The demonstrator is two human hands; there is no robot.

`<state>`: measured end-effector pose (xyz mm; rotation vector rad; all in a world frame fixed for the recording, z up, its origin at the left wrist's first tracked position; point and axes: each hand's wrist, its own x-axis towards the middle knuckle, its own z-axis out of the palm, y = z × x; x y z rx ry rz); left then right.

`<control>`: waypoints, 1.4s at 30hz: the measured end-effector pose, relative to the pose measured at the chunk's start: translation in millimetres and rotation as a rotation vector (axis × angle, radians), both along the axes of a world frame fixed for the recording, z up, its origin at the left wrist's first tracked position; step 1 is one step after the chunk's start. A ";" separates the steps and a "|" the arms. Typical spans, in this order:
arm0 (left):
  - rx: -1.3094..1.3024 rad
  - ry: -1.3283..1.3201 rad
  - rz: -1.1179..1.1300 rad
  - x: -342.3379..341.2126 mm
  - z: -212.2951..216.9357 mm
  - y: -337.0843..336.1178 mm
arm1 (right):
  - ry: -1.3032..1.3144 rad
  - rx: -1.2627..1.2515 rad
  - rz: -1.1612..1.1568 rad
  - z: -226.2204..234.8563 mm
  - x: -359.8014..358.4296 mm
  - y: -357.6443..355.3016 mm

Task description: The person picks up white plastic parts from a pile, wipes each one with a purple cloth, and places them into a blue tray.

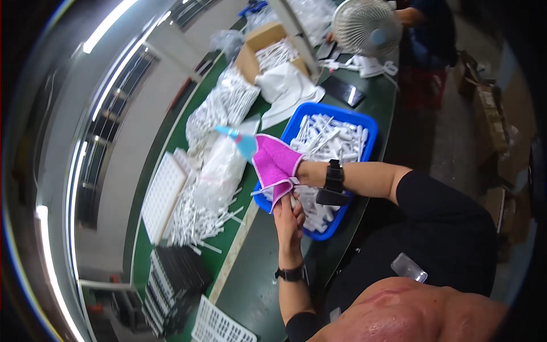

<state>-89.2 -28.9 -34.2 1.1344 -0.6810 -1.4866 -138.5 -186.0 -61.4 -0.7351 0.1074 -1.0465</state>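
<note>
A bright pink cloth (276,161) with a pale edge is draped over my right hand (307,172), whose fingers it mostly hides. My right hand is closed on the cloth. Just below, the fingers of my left hand (289,219) are curled round a small white plastic piece (294,201), partly hidden, against the cloth's lower corner. A blurred light-blue bottle (245,143) with a narrow tip sticks out beyond the cloth's far-left edge; what holds it is hidden. Beneath both hands stands a blue tray (371,128) heaped with white plastic parts (330,137).
Bagged white sticks (219,108), loose white sticks (199,219) and a white foam block (162,196) lie left. Black trays (174,288) and a white grid tray (222,325) are nearer. Beyond are a cardboard box (248,62), a phone (343,91), a fan (366,25) and another person (436,31).
</note>
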 end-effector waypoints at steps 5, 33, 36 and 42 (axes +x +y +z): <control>0.003 0.440 -0.323 13.1 0.5 11.8 | 0.013 0.307 0.075 -12.3 -6.0 -9.7; -0.371 -0.322 0.297 86.1 24.7 3.9 | 0.399 -0.398 0.501 18.4 1.3 72.5; -0.390 -0.324 0.253 86.8 18.9 0.5 | 0.390 -0.339 0.484 14.0 0.1 70.6; -0.344 -0.235 0.593 92.1 32.4 -2.1 | 0.538 -0.519 0.390 -0.8 10.2 60.7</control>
